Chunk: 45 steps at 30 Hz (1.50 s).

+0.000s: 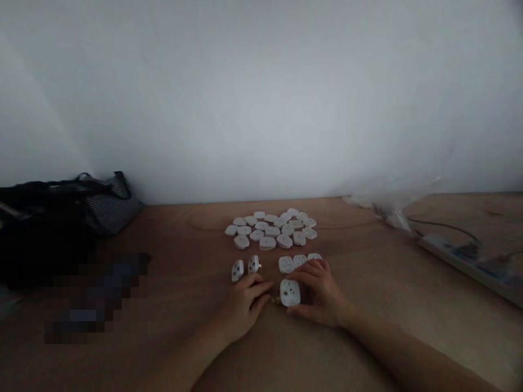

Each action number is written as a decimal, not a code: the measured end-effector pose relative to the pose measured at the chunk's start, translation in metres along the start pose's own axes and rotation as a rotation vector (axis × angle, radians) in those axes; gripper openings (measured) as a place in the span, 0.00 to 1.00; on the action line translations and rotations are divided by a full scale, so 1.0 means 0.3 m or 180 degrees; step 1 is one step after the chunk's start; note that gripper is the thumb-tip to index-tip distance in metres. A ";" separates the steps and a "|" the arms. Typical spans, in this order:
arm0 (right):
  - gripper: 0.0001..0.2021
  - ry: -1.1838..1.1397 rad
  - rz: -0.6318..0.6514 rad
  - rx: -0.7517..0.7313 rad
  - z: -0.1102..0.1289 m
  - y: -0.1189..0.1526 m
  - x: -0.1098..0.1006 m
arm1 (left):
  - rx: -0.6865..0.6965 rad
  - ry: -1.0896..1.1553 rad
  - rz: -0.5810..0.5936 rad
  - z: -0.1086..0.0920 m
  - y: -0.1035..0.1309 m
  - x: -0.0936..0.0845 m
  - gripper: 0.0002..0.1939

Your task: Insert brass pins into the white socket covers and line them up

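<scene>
My right hand [322, 291] grips a white, rounded-square plug adapter [290, 293] between thumb and fingers, its face with dark holes turned towards me. Left of it, my left hand [247, 302] has thumb and forefinger closed at a small brass-coloured part [277, 300]; whether that part joins the adapter I cannot tell. Just beyond my left fingers, two similar white pieces, a left one [237, 270] and a right one [254, 264], stand tilted on the table. Behind my right fingers lie three more white pieces [286, 265] in a row, partly covered by the hand.
Farther back on the wooden table [183, 272] several white pieces [267, 243] lie in a cluster. At the right are a power strip [469, 267] with cables and a clear plastic bag [396, 209]. A black bag [44, 228] and a pixelated dark object [102, 296] are at left.
</scene>
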State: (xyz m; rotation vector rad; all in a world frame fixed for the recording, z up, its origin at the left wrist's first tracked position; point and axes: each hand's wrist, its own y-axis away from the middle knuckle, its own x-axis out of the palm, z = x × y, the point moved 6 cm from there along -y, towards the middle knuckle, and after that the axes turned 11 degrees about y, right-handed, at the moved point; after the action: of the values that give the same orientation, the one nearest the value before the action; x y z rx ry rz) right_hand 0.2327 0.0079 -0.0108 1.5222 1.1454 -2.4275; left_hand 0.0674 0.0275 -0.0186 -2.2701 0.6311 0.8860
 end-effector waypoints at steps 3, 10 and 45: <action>0.25 -0.0005 0.0024 -0.0001 0.004 -0.001 0.003 | -0.0057 0.0025 0.0095 0.012 -0.010 0.009 0.09; 0.26 -0.0019 0.0036 -0.0012 0.003 0.002 0.003 | 0.0260 0.0170 -0.0409 -0.021 0.001 -0.032 0.08; 0.26 -0.0113 0.0056 -0.0216 0.061 -0.003 0.006 | 0.1214 0.0424 -0.0924 -0.123 0.007 -0.044 0.06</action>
State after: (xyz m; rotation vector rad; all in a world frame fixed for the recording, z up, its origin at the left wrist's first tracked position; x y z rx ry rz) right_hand 0.2174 -0.0020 -0.0073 1.4579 1.1900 -2.3687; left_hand 0.0733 0.0035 0.0118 -2.0150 0.4644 0.4342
